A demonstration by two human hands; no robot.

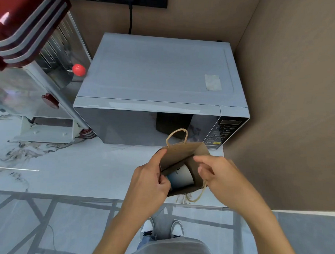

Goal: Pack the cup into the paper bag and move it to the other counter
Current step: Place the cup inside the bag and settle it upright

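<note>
A brown paper bag point(182, 154) stands open on the marble counter point(76, 171), just in front of the microwave. Inside it a white and blue cup point(181, 175) lies tilted, its lower part hidden by the bag wall. My left hand point(151, 177) grips the bag's left rim, thumb inside the opening and touching the cup. My right hand point(216, 172) pinches the bag's right rim near its front rope handle point(197, 196), which droops over the counter edge. The rear handle point(176, 135) stands up.
A grey microwave point(161, 73) fills the counter behind the bag. At the left stands a red and steel machine point(34, 52) with a red knob. A brown wall point(288, 112) closes the right side. The counter's front edge runs just below the bag; the tiled floor and my shoes lie beneath.
</note>
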